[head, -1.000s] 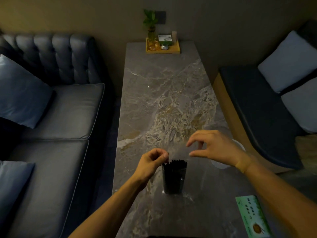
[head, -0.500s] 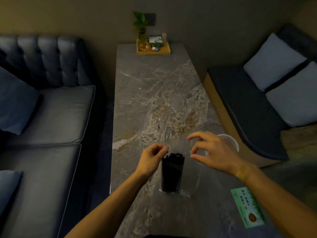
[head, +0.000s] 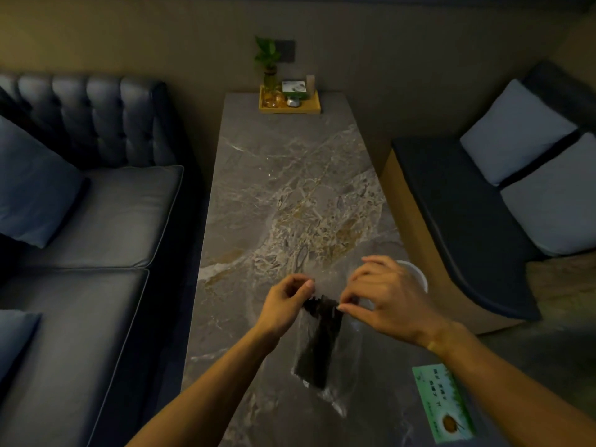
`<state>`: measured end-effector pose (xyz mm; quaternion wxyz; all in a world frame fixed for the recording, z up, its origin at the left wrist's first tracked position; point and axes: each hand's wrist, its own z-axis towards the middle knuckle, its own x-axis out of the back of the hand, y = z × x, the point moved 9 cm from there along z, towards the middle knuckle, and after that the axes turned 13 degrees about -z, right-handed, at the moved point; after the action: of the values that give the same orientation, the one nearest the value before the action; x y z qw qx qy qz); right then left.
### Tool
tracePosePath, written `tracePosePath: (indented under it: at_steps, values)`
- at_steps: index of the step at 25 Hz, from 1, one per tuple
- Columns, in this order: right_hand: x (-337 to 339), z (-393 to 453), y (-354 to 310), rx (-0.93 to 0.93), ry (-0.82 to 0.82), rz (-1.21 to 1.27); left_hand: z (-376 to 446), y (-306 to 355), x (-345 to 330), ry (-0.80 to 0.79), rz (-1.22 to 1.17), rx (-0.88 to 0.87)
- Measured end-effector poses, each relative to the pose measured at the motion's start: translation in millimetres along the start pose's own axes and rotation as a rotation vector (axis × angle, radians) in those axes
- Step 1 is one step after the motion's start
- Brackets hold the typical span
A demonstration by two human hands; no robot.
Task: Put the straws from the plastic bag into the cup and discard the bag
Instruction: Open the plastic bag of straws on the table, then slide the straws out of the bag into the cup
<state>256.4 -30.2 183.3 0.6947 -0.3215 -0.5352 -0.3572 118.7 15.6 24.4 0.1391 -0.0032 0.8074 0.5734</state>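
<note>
A clear plastic bag holding a bundle of black straws hangs tilted above the marble table. My left hand pinches the bag's top edge on the left. My right hand pinches the top on the right, fingertips by the straw ends. A white cup stands at the table's right edge, mostly hidden behind my right hand.
A green printed packet lies at the near right of the table. A wooden tray with a plant and small items sits at the far end. A dark sofa flanks the left, a bench with pillows the right.
My right hand moved in from open and apart to grip the bag's top beside the straw ends. The straw bundle went from upright to tilted, and the bag's bottom swung toward me.
</note>
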Motion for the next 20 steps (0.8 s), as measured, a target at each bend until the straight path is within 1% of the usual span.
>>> tracePosePath:
  at_steps: [3,6,8,12,14,16,20]
  values:
    - [12.4,1.6,2.5,-0.005,-0.034,0.049,-10.8,-4.9,-17.6,-0.007,0.003,0.009]
    - [28.1,3.0,16.6,-0.079,-0.031,0.165,-28.6,-21.0,-25.1,0.003,0.007,0.116]
    - [37.8,-0.2,26.9,-0.128,-0.001,0.273,-48.6,-35.8,-22.0,0.007,0.018,0.172]
    - [53.2,-4.4,50.2,-0.251,0.072,0.353,-92.0,-59.9,-8.0,-0.008,0.049,0.199]
    - [61.0,-6.1,65.0,-0.333,0.099,0.415,-101.1,-63.5,-12.3,-0.001,0.087,0.157]
    - [66.9,-4.5,75.1,-0.372,0.105,0.522,-95.0,-61.9,-22.8,0.051,0.209,0.057]
    - [75.8,0.1,91.8,-0.404,0.122,0.654,-80.1,-42.0,-33.5,0.307,0.345,-0.194]
